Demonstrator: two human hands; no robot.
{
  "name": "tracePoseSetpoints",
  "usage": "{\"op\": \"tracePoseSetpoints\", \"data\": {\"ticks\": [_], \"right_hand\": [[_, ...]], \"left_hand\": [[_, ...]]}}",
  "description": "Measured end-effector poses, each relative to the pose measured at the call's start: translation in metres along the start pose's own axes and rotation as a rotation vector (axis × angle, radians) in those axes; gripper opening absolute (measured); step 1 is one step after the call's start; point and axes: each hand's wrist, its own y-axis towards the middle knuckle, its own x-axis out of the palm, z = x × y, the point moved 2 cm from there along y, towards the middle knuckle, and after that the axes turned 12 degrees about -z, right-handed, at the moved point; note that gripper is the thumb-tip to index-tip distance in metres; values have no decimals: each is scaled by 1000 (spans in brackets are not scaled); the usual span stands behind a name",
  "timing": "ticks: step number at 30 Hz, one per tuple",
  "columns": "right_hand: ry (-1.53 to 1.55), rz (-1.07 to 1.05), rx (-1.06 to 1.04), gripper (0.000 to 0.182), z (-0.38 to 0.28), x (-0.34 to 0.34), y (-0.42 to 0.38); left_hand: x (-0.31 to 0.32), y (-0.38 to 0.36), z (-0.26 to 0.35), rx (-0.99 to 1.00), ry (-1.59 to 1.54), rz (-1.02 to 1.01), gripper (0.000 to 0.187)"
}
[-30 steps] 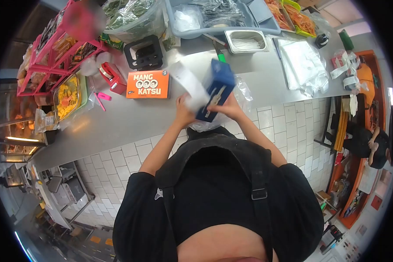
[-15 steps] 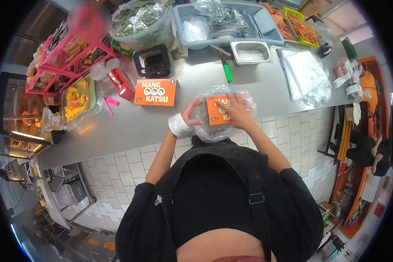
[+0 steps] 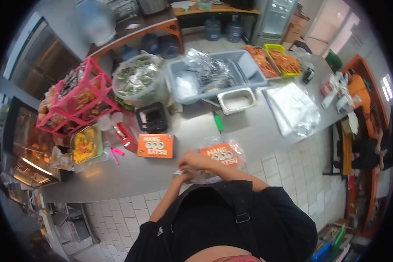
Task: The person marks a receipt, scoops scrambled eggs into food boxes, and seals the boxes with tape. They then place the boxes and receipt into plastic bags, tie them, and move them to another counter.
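Observation:
An orange box [image 3: 222, 153] lies in a clear plastic bag [image 3: 239, 150] at the counter's front edge. My right hand [image 3: 194, 161] reaches across the near left side of the bag, its fingers bent in close to my left wrist. Below it is my left hand [image 3: 188, 175], partly covered, beside the bag's edge; its fingers are blurred. A bit of the white paper slip [image 3: 177, 172] shows at the left wrist. What either hand holds cannot be made out. Left of them sits a second orange box [image 3: 155, 146].
Behind the boxes stand a black tray [image 3: 152, 117], a grey-blue bin [image 3: 253, 83] and a steel container [image 3: 236, 101]. A green-handled tool [image 3: 218, 124] lies on the steel counter [image 3: 244, 127]. Plastic bags [image 3: 292, 107] are at the right, a pink rack [image 3: 89, 72] at the left.
My right hand has left the top of the bagged box and crossed left to my left wrist. My left hand has drawn nearer my body. The head view has tilted up.

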Motion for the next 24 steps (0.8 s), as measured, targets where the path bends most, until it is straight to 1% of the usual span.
{"op": "tracePoseSetpoints", "data": {"ticks": [1,2,3,4,5,6,7,9,10,12,13,14,15,16,18,19,20,21,22,23,24], "right_hand": [[128,67,51,16,1,-17,-9],[213,232,152,17,14,-32,-16],[243,529,117,18,47,-37,-17],[107,801,143,18,63,-54,-24],[264,967,318,16,73,-70,-30],[346,1028,348,15,87,-86,-36],[381,1095,299,13,114,-93,-34],[236,1284,388,16,113,-112,-35],[251,1265,380,16,91,-120,-26],[-327,1287,58,21,21,-128,7],[-98,1085,-144,23,-2,-113,33],[100,786,-265,30,-14,-91,60],[-265,602,-174,46,-18,-67,86],[-219,496,-19,73,-14,-38,112],[-619,292,393,91,-10,-5,126],[-605,290,432,91,-12,-2,130],[-467,196,481,98,-12,-4,137],[-326,111,522,105,-9,-11,138],[59,-29,531,110,-16,-32,126],[74,-10,548,110,-5,-25,115],[424,77,167,113,4,-15,101]], "left_hand": [[-53,-41,46,-30,-175,131,76],[-84,-53,77,-261,-217,-104,68],[-67,-47,62,0,-462,158,58],[-71,-56,69,-3,-304,431,45],[-69,-58,67,6,-302,550,44],[-67,-59,65,19,-298,669,42],[-64,-59,65,-17,-307,685,42],[-63,-60,67,28,-274,748,45],[-61,-60,69,2,-276,751,45],[-59,-56,70,-26,-393,651,49],[-62,-55,66,-29,-390,640,49],[-66,-49,63,-55,-364,546,50],[-68,-40,62,-75,-342,443,50],[-71,-32,53,157,-284,525,51],[-74,-28,46,190,-244,523,53],[-80,-31,49,214,-255,491,53],[-93,-39,53,144,-171,496,57],[-101,-42,56,76,-79,503,62],[-96,-39,56,100,-73,479,62],[-91,-37,53,112,-151,456,70],[-90,-34,49,122,-224,439,78]]}}
